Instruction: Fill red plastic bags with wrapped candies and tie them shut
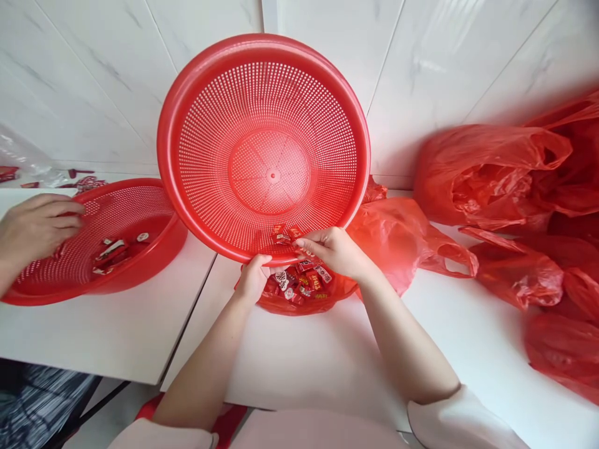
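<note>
A large red plastic strainer basket (269, 93) is tilted toward me, its open side facing me. My left hand (251, 280) grips its lower rim with the thumb on top; the other fingers are mostly hidden below. A few red-wrapped candies (282, 236) lie inside against the low wall. My right hand (334, 249) is closed at the lower right rim, with the fingertips pinching a small wrapped candy (306, 252). Directly below the rim, a red plastic bag (299, 308) lies open on the white table, filled with several wrapped candies (314, 284).
At left, a second red basket (140, 274) holds a few candies (115, 252), and another person's hand (40, 227) is over it. Several red plastic bags (496, 168) crowd the right side of the table (290, 362). A marbled tile wall (107, 75) stands close behind.
</note>
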Demonstrator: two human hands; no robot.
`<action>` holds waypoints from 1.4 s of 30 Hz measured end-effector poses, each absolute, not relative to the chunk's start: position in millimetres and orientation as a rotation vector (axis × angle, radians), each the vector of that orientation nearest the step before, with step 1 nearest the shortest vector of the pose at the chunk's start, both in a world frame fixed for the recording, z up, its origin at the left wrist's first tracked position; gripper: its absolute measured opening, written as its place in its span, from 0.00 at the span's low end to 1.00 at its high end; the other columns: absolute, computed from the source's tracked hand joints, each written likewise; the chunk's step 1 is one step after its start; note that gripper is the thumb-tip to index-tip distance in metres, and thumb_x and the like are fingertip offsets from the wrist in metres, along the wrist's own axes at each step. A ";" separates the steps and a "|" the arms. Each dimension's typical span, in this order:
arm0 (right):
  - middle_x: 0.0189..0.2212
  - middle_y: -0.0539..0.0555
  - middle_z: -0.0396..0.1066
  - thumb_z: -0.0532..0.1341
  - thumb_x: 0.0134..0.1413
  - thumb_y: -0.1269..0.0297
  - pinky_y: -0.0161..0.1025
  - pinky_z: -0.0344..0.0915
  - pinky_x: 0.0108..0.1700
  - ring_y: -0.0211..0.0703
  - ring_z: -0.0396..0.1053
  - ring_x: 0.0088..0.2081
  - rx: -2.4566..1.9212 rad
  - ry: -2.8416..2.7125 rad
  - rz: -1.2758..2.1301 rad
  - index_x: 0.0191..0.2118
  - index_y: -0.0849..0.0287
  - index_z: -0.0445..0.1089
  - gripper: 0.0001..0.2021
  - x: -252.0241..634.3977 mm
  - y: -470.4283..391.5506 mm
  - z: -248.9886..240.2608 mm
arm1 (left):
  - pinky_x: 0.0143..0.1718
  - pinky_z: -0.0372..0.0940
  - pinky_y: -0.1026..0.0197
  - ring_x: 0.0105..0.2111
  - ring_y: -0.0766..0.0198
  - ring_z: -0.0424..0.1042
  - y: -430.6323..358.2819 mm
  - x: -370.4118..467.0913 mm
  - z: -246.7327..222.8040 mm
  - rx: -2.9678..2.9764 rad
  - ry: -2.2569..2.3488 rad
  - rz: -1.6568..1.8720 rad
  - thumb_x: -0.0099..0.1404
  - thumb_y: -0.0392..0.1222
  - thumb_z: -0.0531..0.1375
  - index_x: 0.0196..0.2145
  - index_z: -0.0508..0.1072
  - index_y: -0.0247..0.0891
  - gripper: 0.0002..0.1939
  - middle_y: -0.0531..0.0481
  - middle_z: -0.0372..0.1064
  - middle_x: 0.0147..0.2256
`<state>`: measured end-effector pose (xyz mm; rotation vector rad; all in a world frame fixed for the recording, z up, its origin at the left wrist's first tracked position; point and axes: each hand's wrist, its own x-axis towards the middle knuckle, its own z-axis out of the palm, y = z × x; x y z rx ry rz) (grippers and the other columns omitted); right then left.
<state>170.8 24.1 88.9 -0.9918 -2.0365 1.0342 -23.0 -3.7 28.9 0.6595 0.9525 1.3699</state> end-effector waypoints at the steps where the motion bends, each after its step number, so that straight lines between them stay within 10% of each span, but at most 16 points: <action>1: 0.26 0.50 0.74 0.52 0.63 0.51 0.34 0.65 0.35 0.38 0.70 0.29 -0.995 -2.058 0.993 0.31 0.60 0.75 0.21 169.3 23.4 90.1 | 0.47 0.70 0.45 0.49 0.47 0.72 -3.7 -23.1 28.7 0.663 0.948 1.366 0.51 0.36 0.60 0.45 0.72 0.33 0.21 0.43 0.75 0.44; 10: 0.63 0.68 0.54 0.53 0.60 0.46 0.55 0.54 0.59 0.59 0.55 0.62 -1.197 -2.299 0.548 0.63 0.62 0.57 0.32 160.9 30.5 60.9 | 0.44 0.71 0.47 0.50 0.47 0.71 -11.6 -16.4 14.0 0.805 0.896 1.231 0.56 0.37 0.61 0.46 0.74 0.40 0.19 0.46 0.75 0.45; 18: 0.37 0.57 0.73 0.51 0.63 0.68 0.37 0.62 0.43 0.42 0.69 0.40 -1.087 -2.278 0.608 0.41 0.61 0.71 0.11 148.0 37.0 44.4 | 0.39 0.73 0.49 0.48 0.47 0.72 -13.1 -13.0 8.7 0.812 0.913 1.167 0.55 0.38 0.61 0.45 0.73 0.39 0.18 0.45 0.75 0.44; 23: 0.25 0.50 0.73 0.53 0.62 0.61 0.33 0.59 0.31 0.35 0.65 0.24 -1.144 -1.945 0.923 0.28 0.59 0.65 0.13 151.8 42.0 48.0 | 0.40 0.73 0.50 0.48 0.49 0.72 -10.8 -16.5 11.4 0.827 0.931 1.198 0.56 0.37 0.60 0.45 0.73 0.39 0.17 0.46 0.75 0.41; 32: 0.26 0.49 0.74 0.57 0.58 0.57 0.34 0.64 0.33 0.37 0.68 0.28 -0.990 -2.091 1.142 0.30 0.58 0.72 0.12 177.4 30.5 81.9 | 0.45 0.71 0.46 0.46 0.48 0.73 0.9 -31.9 20.0 0.711 0.952 1.354 0.54 0.36 0.59 0.36 0.74 0.32 0.11 0.43 0.76 0.39; 42: 0.49 0.53 0.72 0.57 0.57 0.68 0.43 0.69 0.50 0.44 0.71 0.49 -0.836 -1.917 1.638 0.51 0.53 0.69 0.16 185.1 30.6 79.8 | 0.47 0.70 0.47 0.48 0.52 0.72 5.9 -45.0 28.7 0.671 0.929 1.466 0.54 0.33 0.57 0.35 0.73 0.34 0.09 0.45 0.75 0.41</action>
